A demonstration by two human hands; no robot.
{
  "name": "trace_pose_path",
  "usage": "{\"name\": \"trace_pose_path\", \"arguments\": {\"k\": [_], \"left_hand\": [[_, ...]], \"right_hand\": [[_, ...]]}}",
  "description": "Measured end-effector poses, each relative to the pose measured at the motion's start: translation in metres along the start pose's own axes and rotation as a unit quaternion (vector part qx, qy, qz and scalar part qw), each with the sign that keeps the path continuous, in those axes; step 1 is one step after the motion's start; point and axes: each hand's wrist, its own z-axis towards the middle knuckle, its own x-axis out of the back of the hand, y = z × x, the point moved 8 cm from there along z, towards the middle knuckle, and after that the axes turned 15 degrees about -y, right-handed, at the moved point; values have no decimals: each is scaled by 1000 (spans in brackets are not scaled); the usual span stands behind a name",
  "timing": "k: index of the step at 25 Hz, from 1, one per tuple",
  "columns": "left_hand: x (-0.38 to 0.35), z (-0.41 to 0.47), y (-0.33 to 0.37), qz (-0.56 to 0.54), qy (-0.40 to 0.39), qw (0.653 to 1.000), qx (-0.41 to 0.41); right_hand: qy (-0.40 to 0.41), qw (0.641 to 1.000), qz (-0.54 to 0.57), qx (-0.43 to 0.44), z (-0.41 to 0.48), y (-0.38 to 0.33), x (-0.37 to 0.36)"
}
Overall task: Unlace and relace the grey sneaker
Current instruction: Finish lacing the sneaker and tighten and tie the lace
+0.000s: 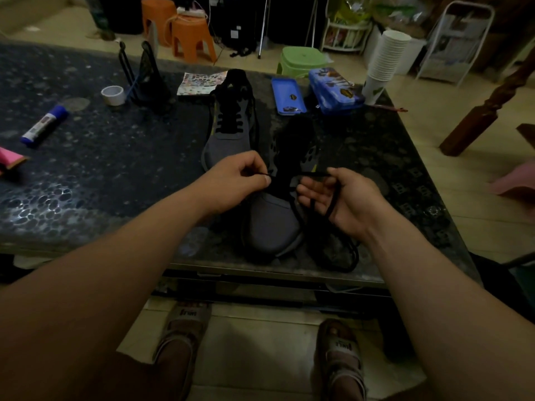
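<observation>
Setting: dim living room of a home | Floor: pale tiles [428, 131] | Far beyond left hand [240, 180]: orange plastic stools [192, 36] | Beyond right hand [344, 198]: green stool [301, 57], white wire rack [346, 25], stacked paper cups [385, 56] | Speckled dark counter [86, 169], left of both hands: glue stick [45, 125], tape roll [113, 94]

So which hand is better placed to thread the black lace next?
Left, probably: the left hand pinches the thin black shoelace by its tip above the near grey sneaker; the right hand only holds slack loops.
</observation>
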Motion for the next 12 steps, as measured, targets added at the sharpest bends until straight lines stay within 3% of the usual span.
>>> {"name": "trace_pose_path", "arguments": {"k": [2,6,9,12], "left_hand": [[-3,3,-1,16,11,1000,0],[-10,4,-4,67,40,997,14],[-11,2,-4,77,50,996,20],[-12,0,-2,100,59,993,31]], "right_hand": [[-13,998,65,-24,1,8,6],[-12,998,49,-23,4,8,12],[36,998,54,12,-1,-6,28],[104,984,-139,37,-12,-27,44]]}}
